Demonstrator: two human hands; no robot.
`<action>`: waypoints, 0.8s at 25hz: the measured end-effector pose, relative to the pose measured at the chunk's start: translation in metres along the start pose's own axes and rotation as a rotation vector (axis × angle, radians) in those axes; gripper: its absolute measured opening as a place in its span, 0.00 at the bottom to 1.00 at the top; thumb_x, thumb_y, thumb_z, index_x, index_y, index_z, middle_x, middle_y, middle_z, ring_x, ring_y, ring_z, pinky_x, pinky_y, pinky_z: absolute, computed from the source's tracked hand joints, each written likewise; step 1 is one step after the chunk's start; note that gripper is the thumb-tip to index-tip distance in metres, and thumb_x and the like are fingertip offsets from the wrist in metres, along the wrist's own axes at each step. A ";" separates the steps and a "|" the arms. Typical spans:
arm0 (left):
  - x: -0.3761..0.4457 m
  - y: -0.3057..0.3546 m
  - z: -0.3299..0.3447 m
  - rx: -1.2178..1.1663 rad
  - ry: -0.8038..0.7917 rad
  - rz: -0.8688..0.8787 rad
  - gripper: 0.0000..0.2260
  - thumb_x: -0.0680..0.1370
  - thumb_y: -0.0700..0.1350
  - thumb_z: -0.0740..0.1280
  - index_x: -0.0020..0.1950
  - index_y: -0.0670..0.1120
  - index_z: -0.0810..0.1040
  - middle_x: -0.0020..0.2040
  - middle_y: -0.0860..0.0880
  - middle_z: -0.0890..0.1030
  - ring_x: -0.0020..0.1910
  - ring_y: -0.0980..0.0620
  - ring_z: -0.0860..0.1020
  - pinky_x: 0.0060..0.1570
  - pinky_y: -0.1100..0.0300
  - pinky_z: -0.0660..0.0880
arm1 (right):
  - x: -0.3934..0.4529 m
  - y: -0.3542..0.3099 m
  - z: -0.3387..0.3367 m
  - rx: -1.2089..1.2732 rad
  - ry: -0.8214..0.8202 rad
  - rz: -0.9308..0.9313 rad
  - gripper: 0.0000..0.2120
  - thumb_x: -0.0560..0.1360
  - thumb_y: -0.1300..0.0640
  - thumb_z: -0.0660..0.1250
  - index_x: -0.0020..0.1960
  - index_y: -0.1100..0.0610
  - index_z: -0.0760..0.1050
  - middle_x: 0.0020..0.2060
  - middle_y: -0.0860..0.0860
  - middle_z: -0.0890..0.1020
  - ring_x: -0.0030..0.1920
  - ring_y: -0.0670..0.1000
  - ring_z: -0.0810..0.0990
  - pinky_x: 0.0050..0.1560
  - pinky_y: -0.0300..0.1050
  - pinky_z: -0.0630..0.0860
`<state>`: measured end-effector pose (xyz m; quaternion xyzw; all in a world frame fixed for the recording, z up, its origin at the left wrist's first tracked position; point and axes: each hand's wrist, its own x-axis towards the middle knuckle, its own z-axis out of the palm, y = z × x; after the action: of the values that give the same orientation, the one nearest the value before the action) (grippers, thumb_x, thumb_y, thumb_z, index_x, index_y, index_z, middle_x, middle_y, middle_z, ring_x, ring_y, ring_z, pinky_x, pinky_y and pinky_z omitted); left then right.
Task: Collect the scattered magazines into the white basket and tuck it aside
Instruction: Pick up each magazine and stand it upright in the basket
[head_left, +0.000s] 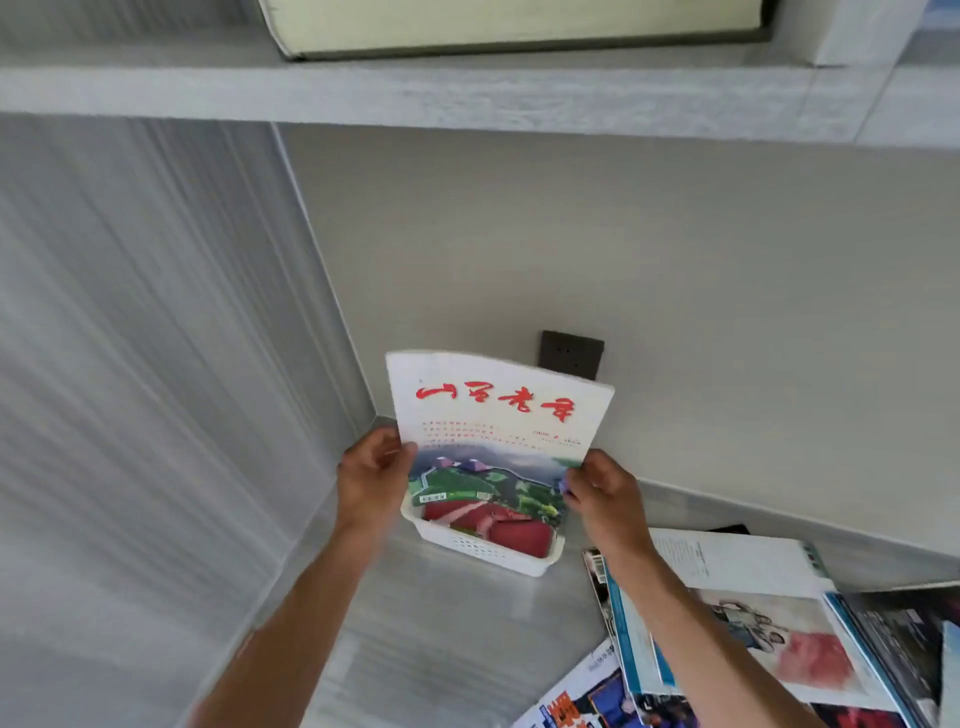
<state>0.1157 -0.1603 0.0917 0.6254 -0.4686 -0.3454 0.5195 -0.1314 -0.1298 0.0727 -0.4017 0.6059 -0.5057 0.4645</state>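
Observation:
A white magazine (493, 431) with red lettering and a landscape picture stands upright, its lower end inside the white basket (483, 548). My left hand (371, 480) grips its left edge and my right hand (602, 491) pinches its right edge. The basket sits on the grey desk near the back left corner, against the wall. Several more magazines (753, 634) lie scattered on the desk at the right, partly under my right forearm.
A grey side panel (156, 364) closes off the left. The wall behind carries a dark socket plate (571, 355). A shelf (415, 93) runs overhead with a thick book (509, 26) on it. Bare grey desk (457, 639) lies in front of the basket.

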 end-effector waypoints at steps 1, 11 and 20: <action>0.019 0.005 0.009 0.048 -0.004 0.002 0.06 0.74 0.38 0.69 0.42 0.49 0.82 0.41 0.55 0.86 0.38 0.58 0.82 0.34 0.66 0.76 | 0.016 -0.004 0.004 0.004 0.018 0.021 0.10 0.76 0.68 0.64 0.44 0.55 0.79 0.37 0.54 0.83 0.40 0.53 0.80 0.45 0.50 0.77; 0.060 -0.058 0.049 0.277 -0.346 -0.141 0.10 0.71 0.39 0.73 0.47 0.53 0.80 0.54 0.47 0.85 0.46 0.49 0.83 0.30 0.67 0.80 | 0.053 0.065 0.030 -0.375 -0.037 0.133 0.18 0.77 0.66 0.62 0.65 0.54 0.72 0.65 0.52 0.78 0.57 0.53 0.79 0.46 0.38 0.78; -0.089 -0.097 0.059 0.371 -0.421 -0.058 0.15 0.73 0.31 0.67 0.56 0.45 0.80 0.60 0.46 0.80 0.57 0.47 0.78 0.58 0.52 0.74 | -0.056 0.131 -0.047 -0.544 0.139 0.288 0.23 0.74 0.61 0.63 0.69 0.52 0.69 0.65 0.50 0.76 0.68 0.54 0.73 0.65 0.46 0.70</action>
<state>0.0548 -0.0933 -0.0209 0.6374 -0.6034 -0.3908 0.2773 -0.1655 -0.0438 -0.0447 -0.3858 0.8000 -0.2804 0.3641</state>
